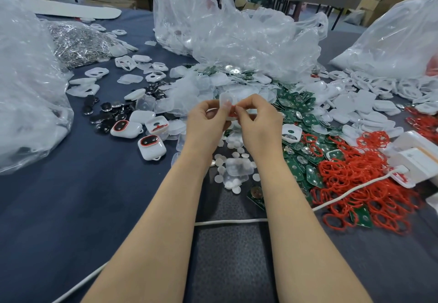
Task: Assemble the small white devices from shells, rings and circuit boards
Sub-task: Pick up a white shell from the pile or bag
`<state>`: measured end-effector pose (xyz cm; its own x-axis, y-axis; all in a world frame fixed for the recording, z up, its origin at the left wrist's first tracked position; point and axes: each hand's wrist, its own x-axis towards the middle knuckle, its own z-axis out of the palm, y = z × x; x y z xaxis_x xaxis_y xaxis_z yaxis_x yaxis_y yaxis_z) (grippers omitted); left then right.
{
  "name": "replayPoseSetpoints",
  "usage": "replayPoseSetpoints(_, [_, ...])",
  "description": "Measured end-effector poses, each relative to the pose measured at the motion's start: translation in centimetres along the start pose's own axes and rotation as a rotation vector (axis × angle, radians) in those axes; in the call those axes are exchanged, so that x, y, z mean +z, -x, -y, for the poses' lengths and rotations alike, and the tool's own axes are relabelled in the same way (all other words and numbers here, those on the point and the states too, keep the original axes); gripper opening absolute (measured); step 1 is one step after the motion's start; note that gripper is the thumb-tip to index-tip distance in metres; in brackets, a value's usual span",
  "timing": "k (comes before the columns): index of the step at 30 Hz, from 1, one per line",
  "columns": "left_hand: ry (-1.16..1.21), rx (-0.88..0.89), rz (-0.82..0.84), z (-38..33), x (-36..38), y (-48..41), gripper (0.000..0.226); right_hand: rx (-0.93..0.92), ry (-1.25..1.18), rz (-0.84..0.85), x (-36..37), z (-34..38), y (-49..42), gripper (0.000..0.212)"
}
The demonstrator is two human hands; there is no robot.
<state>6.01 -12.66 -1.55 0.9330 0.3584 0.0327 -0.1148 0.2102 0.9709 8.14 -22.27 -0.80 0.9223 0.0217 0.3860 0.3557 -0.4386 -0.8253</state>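
Both hands meet above the middle of the table. My left hand [208, 120] grips a small translucent white shell [226, 101] between thumb and fingers. My right hand [257, 118] pinches a red ring [233, 110] against that shell. Green circuit boards [296, 105] lie heaped to the right of my hands, and a tangle of red rings [355, 177] spreads further right. Loose white shells [350, 105] cover the far right. Two finished white devices with red-rimmed faces [151, 147] lie to the left.
Large clear plastic bags stand at the left [26, 89], the back centre [225, 29] and the right [391, 39]. Black round parts [106, 113] and small white discs [233, 179] lie scattered. A white cord [237, 221] crosses the near edge. White boxes [412, 158] sit at the right.
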Motion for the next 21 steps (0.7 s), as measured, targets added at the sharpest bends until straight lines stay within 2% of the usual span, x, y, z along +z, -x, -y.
replayPoseSetpoints(6, [-0.028, 0.011, 0.007, 0.1, -0.3, -0.2, 0.004, -0.044, 0.017, -0.035, 0.4, 0.1, 0.2, 0.008])
replayPoseSetpoints(8, [0.049, -0.001, 0.026, -0.1, -0.4, -0.2, 0.005, 0.070, -0.171, 0.026, 0.1, 0.0, -0.1, 0.009])
replayPoseSetpoints(11, [0.123, -0.012, 0.088, -0.3, -0.7, -0.1, 0.006, 0.384, -0.693, 0.167, -0.6, -0.3, -0.7, 0.008])
replayPoseSetpoints(13, [0.131, -0.010, 0.124, -0.3, -0.9, 0.0, 0.007, 0.528, -0.861, 0.231, -0.9, -0.6, -0.9, 0.005])
replayPoseSetpoints(18, [0.086, 0.003, 0.157, -0.3, -1.0, 0.1, 0.012, 0.510, -0.874, 0.249, -0.9, -1.2, -1.0, 0.010])
replayPoseSetpoints(21, [0.081, 0.001, 0.128, -0.3, -0.9, 0.0, 0.011, 0.353, -0.609, 0.185, -0.2, -1.2, -0.8, 0.008])
